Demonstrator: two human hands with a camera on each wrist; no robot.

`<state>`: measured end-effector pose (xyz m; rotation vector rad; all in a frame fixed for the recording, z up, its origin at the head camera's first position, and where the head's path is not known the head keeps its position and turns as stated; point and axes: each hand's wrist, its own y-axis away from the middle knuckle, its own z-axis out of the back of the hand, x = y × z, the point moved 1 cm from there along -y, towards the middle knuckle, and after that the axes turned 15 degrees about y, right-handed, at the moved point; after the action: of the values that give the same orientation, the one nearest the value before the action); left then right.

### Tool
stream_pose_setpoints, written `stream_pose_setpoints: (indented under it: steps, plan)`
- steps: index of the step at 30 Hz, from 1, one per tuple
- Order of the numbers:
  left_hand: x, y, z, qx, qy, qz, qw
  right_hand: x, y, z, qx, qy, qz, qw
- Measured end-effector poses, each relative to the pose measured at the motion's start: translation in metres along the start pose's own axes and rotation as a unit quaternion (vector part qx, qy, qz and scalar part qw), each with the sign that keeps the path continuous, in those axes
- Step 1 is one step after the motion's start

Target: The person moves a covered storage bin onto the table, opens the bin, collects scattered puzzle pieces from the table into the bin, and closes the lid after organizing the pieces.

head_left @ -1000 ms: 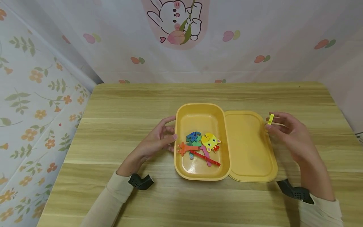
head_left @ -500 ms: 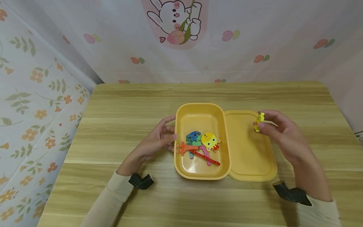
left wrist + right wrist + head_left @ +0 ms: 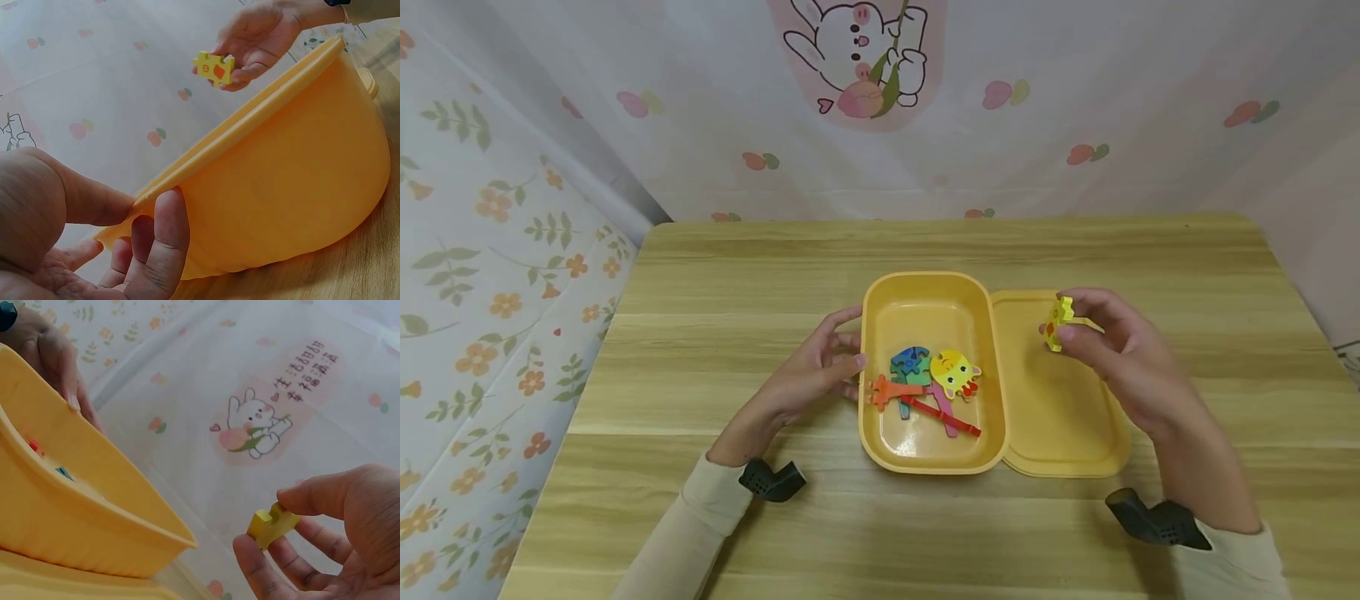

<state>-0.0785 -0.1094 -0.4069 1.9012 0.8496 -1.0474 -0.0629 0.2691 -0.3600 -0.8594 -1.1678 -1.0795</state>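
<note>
My left hand (image 3: 816, 371) grips the left rim of a yellow plastic box (image 3: 932, 458), thumb over the edge and fingers outside, as the left wrist view shows. Between thumb and fingertips my right hand (image 3: 1123, 350) pinches a yellow puzzle piece (image 3: 1057, 323) with orange marks, raised above the yellow lid (image 3: 1060, 417). Inside the box lie several puzzle pieces: a yellow animal-head piece (image 3: 955, 372), an orange piece (image 3: 891, 390), a red strip (image 3: 943, 415), a blue piece (image 3: 910, 361), plus green and pink ones partly covered. In the right wrist view the held piece (image 3: 273, 526) shows its notched edge.
The lid lies flat against the box's right side on the wooden table (image 3: 737, 275). A patterned curtain (image 3: 1037, 167) hangs behind the table's back edge, and a floral cloth (image 3: 497, 333) hangs at the left.
My right hand has moved left with the yellow puzzle piece, from the lid's right edge to over the lid, turning its face more into view. The left hand stays on the box rim.
</note>
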Motion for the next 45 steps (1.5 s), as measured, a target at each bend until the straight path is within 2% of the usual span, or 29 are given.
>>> stream_pose_setpoints:
  steps: [5,11,17,23,27,36,42,45]
  plan:
    - [0.002,0.005,0.000,-0.001,-0.002,0.006,1.0000,0.004,-0.001,-0.013,-0.003,0.027,-0.003,1.000]
    - [-0.001,0.002,0.000,0.002,-0.006,-0.004,1.0000,0.011,-0.002,-0.028,-0.009,0.073,-0.001,0.997]
    - [0.000,0.000,-0.002,0.000,-0.004,0.001,1.0000,0.015,-0.001,-0.042,-0.014,0.192,0.004,0.981]
    - [0.002,0.000,-0.004,0.004,0.002,-0.002,1.0000,0.010,-0.001,-0.054,-0.004,0.237,0.003,0.972]
    - [0.000,0.001,-0.002,0.002,-0.002,-0.005,1.0000,0.006,-0.003,-0.064,0.009,0.264,0.032,0.964]
    - [-0.002,0.003,0.000,-0.002,-0.007,-0.001,1.0000,0.007,-0.005,-0.076,0.020,0.360,0.105,0.927]
    - [-0.001,0.002,0.001,0.005,0.001,-0.002,1.0000,0.008,-0.002,-0.084,0.021,0.416,0.108,0.903]
    - [-0.001,0.001,0.000,0.007,0.005,0.000,1.0000,0.006,0.000,-0.087,0.020,0.433,0.107,0.895]
